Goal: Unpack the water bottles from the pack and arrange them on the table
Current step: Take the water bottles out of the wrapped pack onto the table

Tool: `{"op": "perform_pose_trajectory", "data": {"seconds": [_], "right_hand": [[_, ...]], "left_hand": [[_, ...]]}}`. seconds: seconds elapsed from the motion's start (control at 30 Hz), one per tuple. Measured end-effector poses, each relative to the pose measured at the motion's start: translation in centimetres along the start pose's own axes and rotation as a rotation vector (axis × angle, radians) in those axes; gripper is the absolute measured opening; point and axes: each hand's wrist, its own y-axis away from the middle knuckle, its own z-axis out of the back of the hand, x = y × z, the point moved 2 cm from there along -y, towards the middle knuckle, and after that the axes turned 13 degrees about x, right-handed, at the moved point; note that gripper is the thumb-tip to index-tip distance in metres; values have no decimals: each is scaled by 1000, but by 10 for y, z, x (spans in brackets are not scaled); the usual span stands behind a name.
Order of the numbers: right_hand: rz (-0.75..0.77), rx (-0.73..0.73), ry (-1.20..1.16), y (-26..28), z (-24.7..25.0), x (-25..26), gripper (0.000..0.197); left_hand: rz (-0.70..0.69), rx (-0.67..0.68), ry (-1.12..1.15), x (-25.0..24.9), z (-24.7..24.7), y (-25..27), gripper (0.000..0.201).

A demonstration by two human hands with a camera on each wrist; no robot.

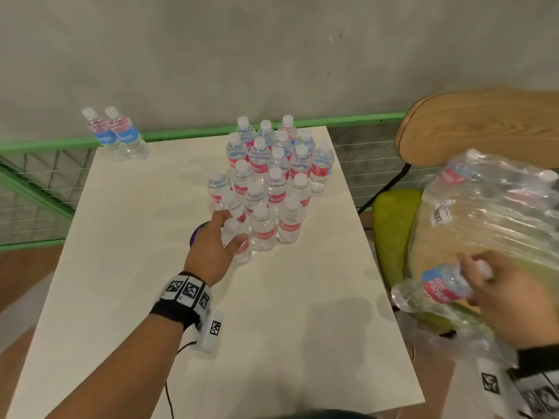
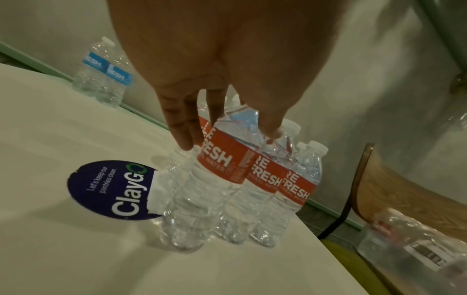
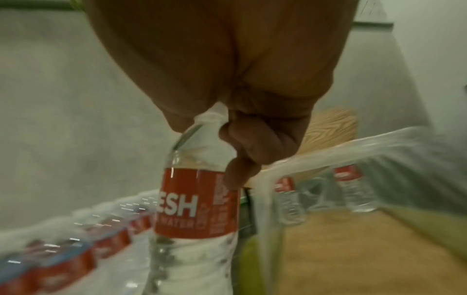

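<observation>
Left hand point(image 1: 216, 241): I clasp the front bottle point(image 2: 199, 199), standing on the table point(image 1: 121, 237). Right hand point(image 1: 508, 297): I clasp a second bottle point(image 1: 441, 285), by the pack point(image 1: 499, 213).

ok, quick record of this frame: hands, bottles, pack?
left hand: fingers round the top of the front bottle, which stands on the table
right hand: grips a second bottle by its neck, at the pack
pack: plastic wrap on a chair, some bottles inside
group: red-label bottles upright, right side of table
pair: two blue-label bottles, far left corner
</observation>
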Motion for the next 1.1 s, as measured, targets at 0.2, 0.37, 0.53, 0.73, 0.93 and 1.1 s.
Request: {"op": "perform_pose_trajectory", "data": {"seconds": [0.2, 0.37, 0.53, 0.73, 0.93, 1.1], "right_hand": [[238, 217, -66, -14, -51, 120, 36], [470, 272, 84, -34, -102, 205, 41], [498, 263, 192, -50, -132, 248, 50], [440, 352, -19, -52, -144, 261, 48], [588, 499, 87, -48, -142, 251, 56], [568, 404, 110, -49, -145, 251, 48]], "left_hand": [[-24, 28, 36, -2, 1, 2, 43], [-7, 67, 56, 3, 6, 3, 49], [-13, 94, 51, 9, 4, 1, 53], [-28, 90, 59, 9, 5, 3, 51], [-41, 128, 84, 12, 4, 2, 47], [-92, 186, 139, 10, 8, 7, 49]]}}
